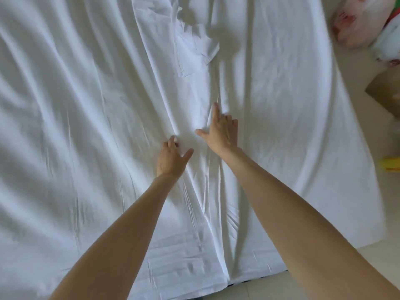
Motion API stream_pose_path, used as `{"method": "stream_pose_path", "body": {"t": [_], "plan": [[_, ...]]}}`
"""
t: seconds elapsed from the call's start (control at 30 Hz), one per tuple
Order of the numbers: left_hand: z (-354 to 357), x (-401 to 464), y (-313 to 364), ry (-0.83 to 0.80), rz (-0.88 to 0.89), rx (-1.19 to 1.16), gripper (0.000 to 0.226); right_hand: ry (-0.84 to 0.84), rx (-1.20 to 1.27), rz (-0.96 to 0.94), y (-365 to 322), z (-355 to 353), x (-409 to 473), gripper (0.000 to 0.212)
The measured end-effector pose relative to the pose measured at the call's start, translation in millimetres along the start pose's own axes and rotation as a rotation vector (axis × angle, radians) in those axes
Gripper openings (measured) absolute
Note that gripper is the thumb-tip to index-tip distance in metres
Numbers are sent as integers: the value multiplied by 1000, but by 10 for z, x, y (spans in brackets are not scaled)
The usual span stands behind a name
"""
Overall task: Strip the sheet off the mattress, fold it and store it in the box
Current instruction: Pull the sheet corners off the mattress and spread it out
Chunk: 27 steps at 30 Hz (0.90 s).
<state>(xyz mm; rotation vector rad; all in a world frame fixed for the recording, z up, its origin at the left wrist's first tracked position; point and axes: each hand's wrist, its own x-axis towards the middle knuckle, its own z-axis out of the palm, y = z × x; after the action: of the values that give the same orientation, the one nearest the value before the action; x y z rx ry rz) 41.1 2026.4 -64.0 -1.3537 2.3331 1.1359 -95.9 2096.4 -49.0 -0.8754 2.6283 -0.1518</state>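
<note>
Covering: the white sheet (86, 105) spreads over almost the whole view, its long axis running from the near edge away toward the top, with long creases fanning the same way.
Fold: a rumpled flap (192, 46) of the same cloth lies bunched near the top middle.
Floor: pale floor (368, 267) shows along the right and near edges.
Surroundings: a plastic bag (359, 20) with red print sits at the upper right, a brown cardboard box (387, 92) just below it at the right edge, and a small yellow object (390, 165) lower down; all lie off the cloth.
Right hand (220, 131): palm down on the cloth at centre, forefinger straight along a ridge, thumb spread, other fingers bent at the knuckles, gripping nothing.
Left hand (171, 159): just beside it, palm down, thumb out, fingertips curled into a small pucker of cloth.
</note>
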Motion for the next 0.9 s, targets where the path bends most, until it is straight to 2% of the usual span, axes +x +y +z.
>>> {"method": "stream_pose_path", "body": {"t": [0.03,0.1,0.2,0.27,0.4,0.57,0.67,0.73,0.83,0.9], "plan": [[11,83,30,-3,-23,-18,71,12,-16,-6,-22,27,82,88],[18,182,121,5,-34,-10,57,67,-38,-72,12,41,155,74],[4,122,363,118,110,-24,34,257,15,-162,215,-89,97,60],[18,-13,613,141,223,-86,34,359,-17,-163,452,-243,-31,50],[195,-324,1206,32,347,-138,31,439,-101,-37,1177,-589,-455,43],[712,-714,1850,-141,480,-96,20,341,-136,194,2075,-843,-1134,41],[1038,-942,2063,-201,521,-57,14,273,-117,270,2442,-778,-1589,32],[1259,-1095,2116,-296,526,12,14,208,-92,312,2698,-695,-1867,23],[1555,-1278,2065,-406,502,157,24,126,-103,294,3121,-595,-2109,10],[1735,-1396,2033,-435,460,237,42,130,-41,238,3385,-607,-2116,10]]}}
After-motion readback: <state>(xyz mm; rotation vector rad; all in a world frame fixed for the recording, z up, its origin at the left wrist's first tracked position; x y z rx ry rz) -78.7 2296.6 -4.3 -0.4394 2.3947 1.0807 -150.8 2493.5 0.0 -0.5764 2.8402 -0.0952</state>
